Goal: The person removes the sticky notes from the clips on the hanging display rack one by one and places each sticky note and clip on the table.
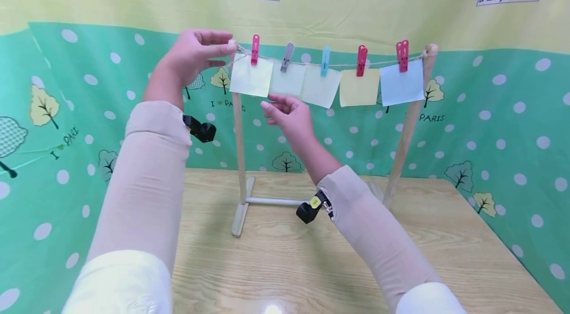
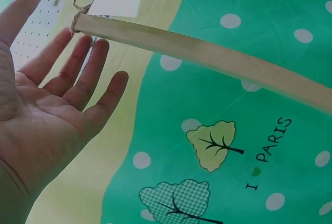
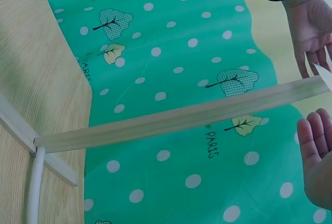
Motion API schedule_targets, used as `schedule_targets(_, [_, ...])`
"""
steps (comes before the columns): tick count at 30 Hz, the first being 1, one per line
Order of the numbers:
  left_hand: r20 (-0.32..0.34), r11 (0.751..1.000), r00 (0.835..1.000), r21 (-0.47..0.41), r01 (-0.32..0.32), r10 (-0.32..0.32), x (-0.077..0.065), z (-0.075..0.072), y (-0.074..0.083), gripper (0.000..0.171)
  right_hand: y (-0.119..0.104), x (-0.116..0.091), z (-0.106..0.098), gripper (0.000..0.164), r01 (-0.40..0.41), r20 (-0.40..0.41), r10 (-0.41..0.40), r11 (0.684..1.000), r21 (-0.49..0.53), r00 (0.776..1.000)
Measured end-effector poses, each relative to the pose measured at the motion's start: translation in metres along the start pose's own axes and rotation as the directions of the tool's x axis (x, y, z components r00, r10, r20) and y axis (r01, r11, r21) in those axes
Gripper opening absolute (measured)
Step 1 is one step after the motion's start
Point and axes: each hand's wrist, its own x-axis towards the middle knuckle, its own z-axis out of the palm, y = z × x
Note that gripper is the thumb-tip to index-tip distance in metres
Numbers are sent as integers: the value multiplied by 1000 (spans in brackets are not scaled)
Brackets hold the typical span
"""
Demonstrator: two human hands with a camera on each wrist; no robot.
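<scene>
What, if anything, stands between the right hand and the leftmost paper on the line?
Nothing visible does. In the head view, the right hand is just below the lower right corner of the leftmost paper; whether they touch is unclear. Its red clip sits at the top edge, away from that hand.

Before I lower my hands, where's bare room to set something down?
The tabletop is bare in front of the white crossbar, on either side of your right sleeve. Up top it's crowded: five papers hang close together on the string, with your left hand at the left post's top and your right hand below the leftmost papers.
</scene>
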Motion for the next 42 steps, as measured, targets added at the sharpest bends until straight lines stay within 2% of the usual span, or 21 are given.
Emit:
schedule_targets(12, [24, 992, 998, 117, 55, -58, 20, 16, 9, 59, -8, 5, 5, 29, -23, -28, 26, 997, 80, 999])
schedule_targets(18, [21, 988, 996, 128, 83, -87, 27, 22, 10, 51, -8, 7, 9, 27, -43, -30, 47, 993, 114, 998])
schedule_targets(23, [1, 991, 995, 88, 101, -101, 29, 23, 12, 47, -9, 9, 12, 23, -53, -44, 59, 989, 138, 997])
schedule_targets(35, [5, 999, 999, 4, 49, -49, 29, 29, 17, 49, -12, 11, 13, 16, -50, -84, 63, 988, 149, 995])
schedule_targets(42, [-6, 998, 1000, 56, 19, -19, 27, 31, 18, 44, -12, 11, 14, 15, -60, -90, 72, 989, 138, 993])
